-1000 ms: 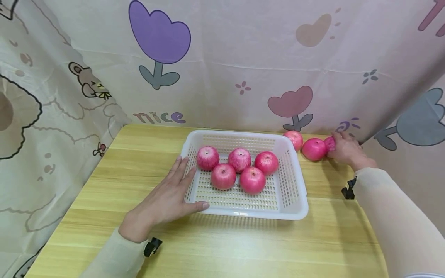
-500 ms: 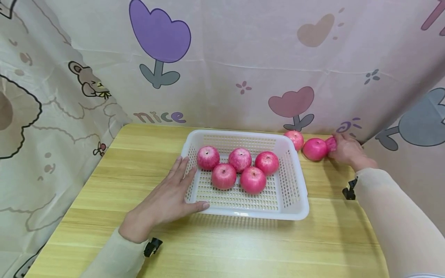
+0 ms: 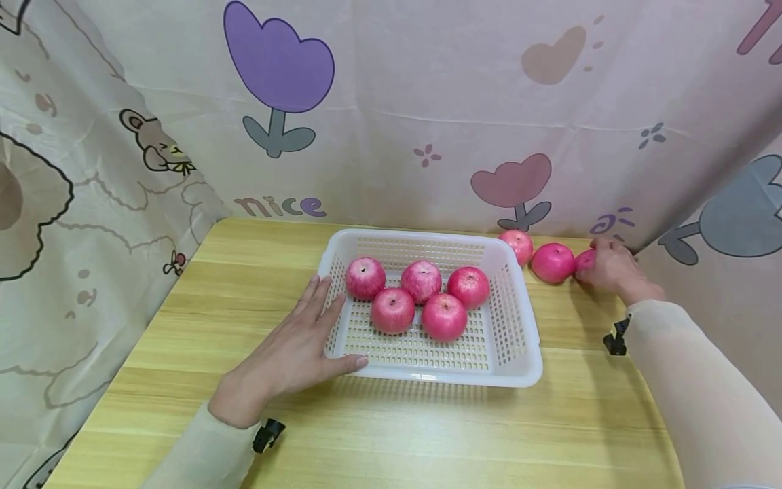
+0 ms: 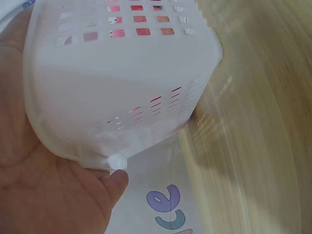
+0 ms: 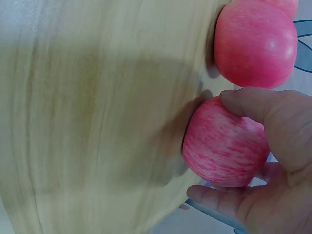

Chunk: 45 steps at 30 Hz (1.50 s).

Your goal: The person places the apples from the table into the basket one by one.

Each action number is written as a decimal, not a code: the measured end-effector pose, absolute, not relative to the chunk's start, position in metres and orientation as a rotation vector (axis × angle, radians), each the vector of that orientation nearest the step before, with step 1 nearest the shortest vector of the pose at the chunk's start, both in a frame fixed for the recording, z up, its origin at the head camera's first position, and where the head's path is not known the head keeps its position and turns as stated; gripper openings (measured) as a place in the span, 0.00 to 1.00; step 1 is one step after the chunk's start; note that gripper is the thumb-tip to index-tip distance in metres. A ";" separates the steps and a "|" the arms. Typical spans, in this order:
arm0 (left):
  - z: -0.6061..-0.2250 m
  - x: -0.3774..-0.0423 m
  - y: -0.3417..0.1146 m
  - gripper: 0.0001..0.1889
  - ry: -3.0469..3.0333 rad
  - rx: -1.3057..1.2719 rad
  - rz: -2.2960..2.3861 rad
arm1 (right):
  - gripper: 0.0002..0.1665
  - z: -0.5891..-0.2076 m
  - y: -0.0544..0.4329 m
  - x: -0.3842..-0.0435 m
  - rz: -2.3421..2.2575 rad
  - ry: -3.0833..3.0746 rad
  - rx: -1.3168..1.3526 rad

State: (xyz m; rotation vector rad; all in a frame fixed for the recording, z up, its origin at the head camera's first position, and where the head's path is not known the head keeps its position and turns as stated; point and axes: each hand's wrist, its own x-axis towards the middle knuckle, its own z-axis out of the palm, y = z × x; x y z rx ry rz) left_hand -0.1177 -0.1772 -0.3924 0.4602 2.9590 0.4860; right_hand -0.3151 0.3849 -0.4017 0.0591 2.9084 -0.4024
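Note:
A white perforated plastic basket (image 3: 421,375) stands on the table with several pinkish-red apples (image 3: 393,310) inside. Spread across its left rim and front left corner is my left hand (image 3: 293,346); the fingers look fairly straight and the palm lies along the rim in the left wrist view. Over at the table's back right, my right hand (image 3: 613,270) grips a streaked pink apple (image 5: 226,144) between thumb and fingers, low against the tabletop. Close beside it sits another apple (image 3: 552,263), and one more apple (image 3: 516,246) is partly behind the basket's right rim.
The wood-grain table (image 3: 427,441) backs onto a printed cloth (image 3: 391,136) with flowers and the word "nice". More cloth hangs at the left and right sides, near my right hand.
The apple in my right hand has turned and shifted slightly right, with less of it showing past the fingers. My left hand and the basket stay in place.

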 end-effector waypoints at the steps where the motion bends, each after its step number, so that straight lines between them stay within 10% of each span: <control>1: -0.393 -0.118 -0.177 0.67 2.959 0.461 0.486 | 0.50 -0.402 0.386 -0.315 -0.399 2.910 0.056; 23: -0.391 -0.119 -0.177 0.67 2.949 0.460 0.477 | 0.42 -0.359 0.367 -0.295 -0.370 3.138 -0.157; 45: -0.385 -0.121 -0.178 0.71 2.945 0.482 0.434 | 0.40 -0.303 0.235 -0.237 -0.463 3.120 -0.568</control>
